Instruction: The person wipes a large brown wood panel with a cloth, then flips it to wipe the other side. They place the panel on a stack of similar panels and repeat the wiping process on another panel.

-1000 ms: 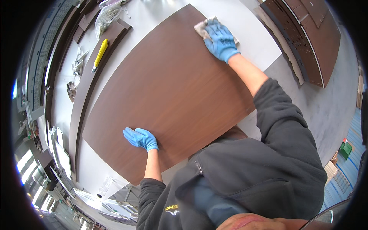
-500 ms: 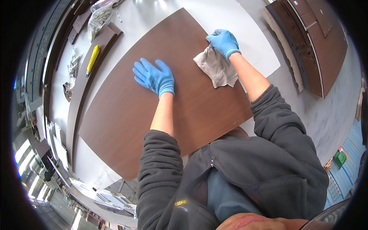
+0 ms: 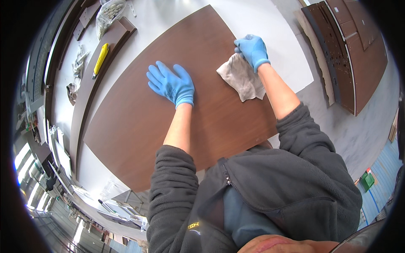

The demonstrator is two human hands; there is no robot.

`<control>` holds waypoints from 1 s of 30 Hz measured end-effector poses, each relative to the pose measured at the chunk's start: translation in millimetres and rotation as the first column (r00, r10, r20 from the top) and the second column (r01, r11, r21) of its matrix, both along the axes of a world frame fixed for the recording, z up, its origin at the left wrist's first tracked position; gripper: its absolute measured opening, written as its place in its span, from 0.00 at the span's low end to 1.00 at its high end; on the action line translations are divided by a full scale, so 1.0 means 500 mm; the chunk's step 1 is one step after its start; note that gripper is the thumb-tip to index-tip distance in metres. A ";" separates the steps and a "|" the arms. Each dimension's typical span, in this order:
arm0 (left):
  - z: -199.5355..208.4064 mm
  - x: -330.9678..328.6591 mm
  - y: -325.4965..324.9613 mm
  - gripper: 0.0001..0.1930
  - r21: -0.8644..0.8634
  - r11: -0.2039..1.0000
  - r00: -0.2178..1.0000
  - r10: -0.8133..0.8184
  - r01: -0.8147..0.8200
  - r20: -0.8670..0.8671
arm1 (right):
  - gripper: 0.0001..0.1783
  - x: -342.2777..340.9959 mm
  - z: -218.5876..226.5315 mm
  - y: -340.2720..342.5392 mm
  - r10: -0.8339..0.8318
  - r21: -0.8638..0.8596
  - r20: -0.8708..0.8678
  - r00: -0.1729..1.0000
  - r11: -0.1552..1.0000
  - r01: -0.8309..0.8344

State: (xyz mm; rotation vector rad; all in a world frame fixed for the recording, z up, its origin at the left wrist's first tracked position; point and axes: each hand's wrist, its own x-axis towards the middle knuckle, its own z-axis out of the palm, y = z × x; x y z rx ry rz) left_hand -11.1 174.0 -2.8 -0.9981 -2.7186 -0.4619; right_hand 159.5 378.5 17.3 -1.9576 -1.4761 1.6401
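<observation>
A large brown wood-grain panel (image 3: 139, 122) lies flat on the white table in front of me. My left hand (image 3: 171, 83), in a blue work glove, rests palm down near the panel's middle with its fingers spread. At the panel's right edge my right hand (image 3: 253, 49), gloved alike, is closed on a crumpled greyish-white cloth (image 3: 242, 80). The cloth hangs from the fingers toward me and lies partly over the panel's edge. The thumb and fingertips of that hand are partly hidden.
A yellow utility knife (image 3: 100, 60) lies on a long brown board (image 3: 84, 101) left of the panel. Behind it sits a clear plastic bag of small pale pieces (image 3: 110, 12). More brown panels (image 3: 358, 55) are stacked at the right. A green container (image 3: 367, 181) stands low at the far right.
The view has shifted slightly. My right hand and the cloth stay by the panel's right edge, and the left hand keeps its flat place on the panel.
</observation>
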 end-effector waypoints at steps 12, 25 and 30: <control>-0.013 -0.005 -0.003 0.34 -0.007 1.000 1.000 0.025 -0.025 -0.019 | 0.08 -0.011 -0.003 0.000 -0.020 0.070 -0.149 0.989 0.997 0.030; -0.010 -0.004 0.000 0.34 -0.001 1.000 0.999 0.023 -0.024 -0.041 | 0.06 -0.014 0.000 -0.005 -0.084 0.027 -0.140 0.987 0.996 0.088; -0.012 -0.005 -0.001 0.34 -0.018 0.999 0.999 0.028 -0.028 -0.030 | 0.07 -0.018 -0.009 -0.001 -0.085 0.009 -0.088 0.992 0.996 0.086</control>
